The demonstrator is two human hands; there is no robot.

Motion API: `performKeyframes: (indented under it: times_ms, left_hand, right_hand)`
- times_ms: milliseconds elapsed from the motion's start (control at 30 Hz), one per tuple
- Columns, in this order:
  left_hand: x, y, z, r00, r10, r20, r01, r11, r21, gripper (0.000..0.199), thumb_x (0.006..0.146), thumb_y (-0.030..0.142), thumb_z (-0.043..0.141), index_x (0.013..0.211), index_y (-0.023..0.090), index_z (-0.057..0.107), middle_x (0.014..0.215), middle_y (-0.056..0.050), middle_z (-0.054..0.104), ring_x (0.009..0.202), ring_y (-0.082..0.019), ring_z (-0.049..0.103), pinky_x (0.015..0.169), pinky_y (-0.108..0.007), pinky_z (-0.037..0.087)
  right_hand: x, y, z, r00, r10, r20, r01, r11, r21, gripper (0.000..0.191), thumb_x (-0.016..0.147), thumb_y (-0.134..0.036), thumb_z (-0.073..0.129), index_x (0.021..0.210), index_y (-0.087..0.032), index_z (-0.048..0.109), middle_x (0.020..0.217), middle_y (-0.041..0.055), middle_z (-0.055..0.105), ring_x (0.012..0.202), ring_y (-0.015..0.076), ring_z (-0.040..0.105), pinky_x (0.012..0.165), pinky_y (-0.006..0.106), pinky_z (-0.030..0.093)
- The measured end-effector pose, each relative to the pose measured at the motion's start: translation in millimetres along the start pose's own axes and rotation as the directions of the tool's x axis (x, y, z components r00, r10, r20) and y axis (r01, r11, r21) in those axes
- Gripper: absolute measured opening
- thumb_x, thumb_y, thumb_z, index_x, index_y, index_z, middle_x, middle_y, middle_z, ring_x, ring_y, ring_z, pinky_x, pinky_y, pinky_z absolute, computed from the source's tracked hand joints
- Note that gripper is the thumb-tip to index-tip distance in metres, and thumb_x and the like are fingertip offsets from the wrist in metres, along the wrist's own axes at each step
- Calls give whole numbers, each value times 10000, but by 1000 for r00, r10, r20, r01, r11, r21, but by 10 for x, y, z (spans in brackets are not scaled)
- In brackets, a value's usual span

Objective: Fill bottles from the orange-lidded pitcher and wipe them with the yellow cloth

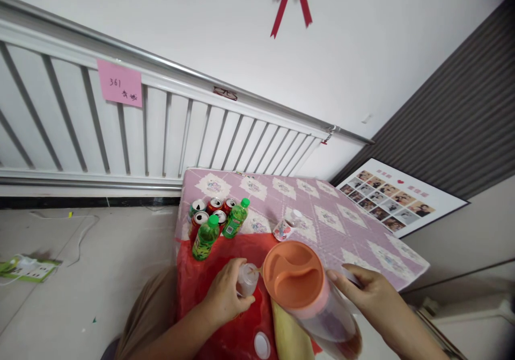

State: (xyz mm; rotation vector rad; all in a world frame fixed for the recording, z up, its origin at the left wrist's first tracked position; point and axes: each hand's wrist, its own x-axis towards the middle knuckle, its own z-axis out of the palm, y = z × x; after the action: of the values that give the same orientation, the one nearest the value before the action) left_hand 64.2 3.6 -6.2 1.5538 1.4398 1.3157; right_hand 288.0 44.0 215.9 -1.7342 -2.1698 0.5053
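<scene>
My left hand (226,291) is wrapped round a small clear cup (247,278) above the red cloth (229,322). My right hand (372,301) grips the handle of a large clear pitcher (330,322) with an orange lid (293,274). The pitcher is tilted, its spout at the cup's rim, and a thin brownish stream shows there. Dark liquid lies in the pitcher's lower part. Under the pitcher is a long pale yellow-green object (292,333), partly hidden. A white round lid (262,345) lies on the red cloth beside it.
Two green bottles (206,239) and several cans (215,205) stand at the table's left. A clear labelled bottle (286,227) is behind the pitcher on the patterned tablecloth (317,210). Beyond the table are a white radiator (225,134) and a photo board (394,199).
</scene>
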Motion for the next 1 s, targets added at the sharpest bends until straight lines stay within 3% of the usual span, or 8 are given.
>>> performKeyframes:
  times_ms: [433, 1000]
  left_hand:
    - [-4, -10, 4, 1000, 6, -5, -6, 1000, 4, 755, 575, 117, 751, 1267, 202, 460, 1281, -121, 586, 1181, -300, 564, 1043, -467, 434]
    - [-7, -14, -4, 1000, -1, 4, 1, 1000, 11, 753, 578, 131, 736, 1274, 183, 452, 1286, -136, 584, 1193, -309, 559, 1047, -469, 433]
  right_hand:
    - [-2, -80, -7, 1000, 1, -11, -1, 999, 44, 445, 723, -586, 534, 492, -218, 437, 490, -34, 377, 489, 129, 394, 438, 233, 340]
    - [0, -54, -1, 998, 54, 17, -53, 998, -33, 458, 737, -629, 444, 545, -236, 308, 577, -46, 253, 550, 128, 319, 488, 241, 275]
